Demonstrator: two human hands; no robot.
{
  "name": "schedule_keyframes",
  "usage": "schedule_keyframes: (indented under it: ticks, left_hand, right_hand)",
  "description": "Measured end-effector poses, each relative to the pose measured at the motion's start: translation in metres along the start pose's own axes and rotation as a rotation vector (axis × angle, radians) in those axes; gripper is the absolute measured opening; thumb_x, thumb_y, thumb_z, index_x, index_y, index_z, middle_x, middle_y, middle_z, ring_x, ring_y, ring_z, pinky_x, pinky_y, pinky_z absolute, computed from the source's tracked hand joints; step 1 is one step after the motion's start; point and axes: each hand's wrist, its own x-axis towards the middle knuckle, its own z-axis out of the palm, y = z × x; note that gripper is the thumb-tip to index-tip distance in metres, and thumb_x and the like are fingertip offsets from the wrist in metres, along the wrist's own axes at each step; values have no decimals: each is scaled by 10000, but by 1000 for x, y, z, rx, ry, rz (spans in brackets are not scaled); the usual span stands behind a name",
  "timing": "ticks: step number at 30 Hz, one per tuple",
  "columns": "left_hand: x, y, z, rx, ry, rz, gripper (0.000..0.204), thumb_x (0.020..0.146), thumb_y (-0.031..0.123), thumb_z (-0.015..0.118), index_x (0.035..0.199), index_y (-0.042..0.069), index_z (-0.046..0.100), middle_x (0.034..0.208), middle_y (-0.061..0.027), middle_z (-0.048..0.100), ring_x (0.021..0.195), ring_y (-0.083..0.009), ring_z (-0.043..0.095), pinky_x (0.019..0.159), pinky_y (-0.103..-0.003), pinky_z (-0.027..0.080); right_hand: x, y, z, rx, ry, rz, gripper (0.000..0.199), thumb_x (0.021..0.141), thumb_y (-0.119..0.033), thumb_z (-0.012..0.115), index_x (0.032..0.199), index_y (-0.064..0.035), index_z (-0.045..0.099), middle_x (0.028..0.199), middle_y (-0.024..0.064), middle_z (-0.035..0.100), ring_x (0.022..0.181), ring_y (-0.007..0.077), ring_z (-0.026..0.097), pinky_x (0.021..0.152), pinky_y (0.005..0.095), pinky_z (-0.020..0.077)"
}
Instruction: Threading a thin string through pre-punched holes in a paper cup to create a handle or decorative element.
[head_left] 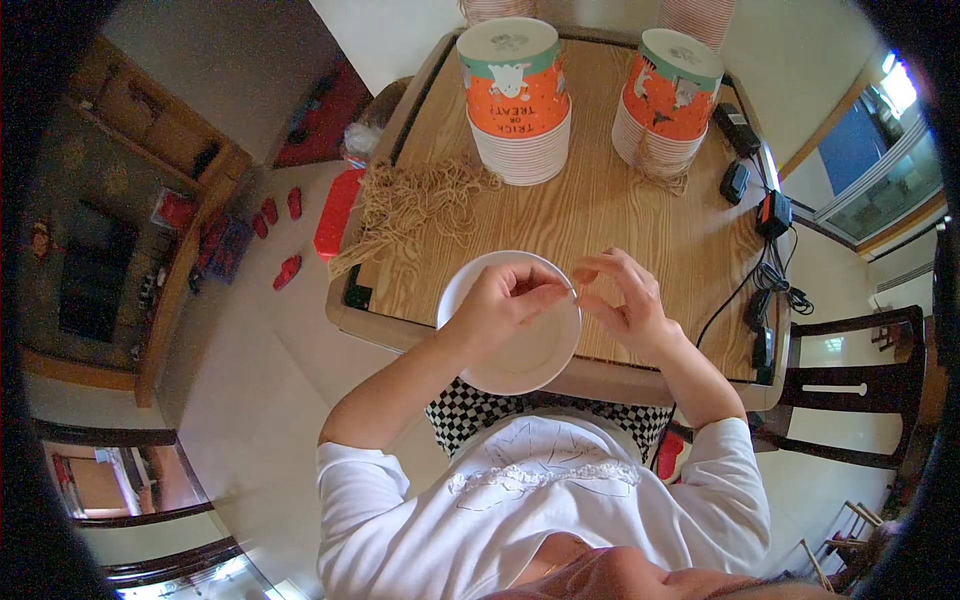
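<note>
White short-sleeved top [560, 535], ruffled trim [520, 477]; black-white checked bottoms [460, 415]

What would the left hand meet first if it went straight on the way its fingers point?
The left hand would likely meet the bare right hand first, just ahead in that line, though their relative depth is unclear.

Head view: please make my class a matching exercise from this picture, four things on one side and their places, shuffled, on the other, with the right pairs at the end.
Things
1. tangled brown twine
2. white bowl
3. stacked orange tubs
4. black adapters

Places
A. far side of the table
B. partly hidden behind the left hand
C. along the tabletop's right side
D. on the tabletop's left side

Right pairs: 1-D, 2-B, 3-A, 4-C
</note>
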Motion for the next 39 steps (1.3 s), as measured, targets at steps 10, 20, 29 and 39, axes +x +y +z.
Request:
schedule_keyframes:
  ticks: [10,20,29,39]
  left_hand:
    - [1,-4,0,-130,-52,-21,89,845,110,575,896,39,583,650,55,470,514,-24,374,440,-176,277]
    - [0,-12,2,48,4,97,73,836,95,603,885,42,593,780,40,574,664,-16,495,586,-173,403]
    - [-3,-9,0,-7,10,30,94,851,157,590,853,63,586,644,73,470,545,-9,396,469,-169,297]
    - [-4,-18,0,85,82,125,82,827,133,618,858,64,587,702,53,521,571,-13,443,490,-156,334]
  right_hand:
    - [4,-1,-3,-113,-71,-171,156,709,-89,654,854,-47,618,764,71,583,670,230,556,565,335,440]
    - [0,2,1,-205,-212,-109,133,756,-105,611,815,-35,514,759,95,522,704,279,521,608,367,412]
    - [2,-4,3,-7,-111,-15,170,751,-99,629,902,-43,576,804,87,570,703,258,542,595,361,427]
    - [-5,0,-3,-85,-126,146,63,768,-43,599,799,-22,549,763,111,566,684,294,543,595,360,430]
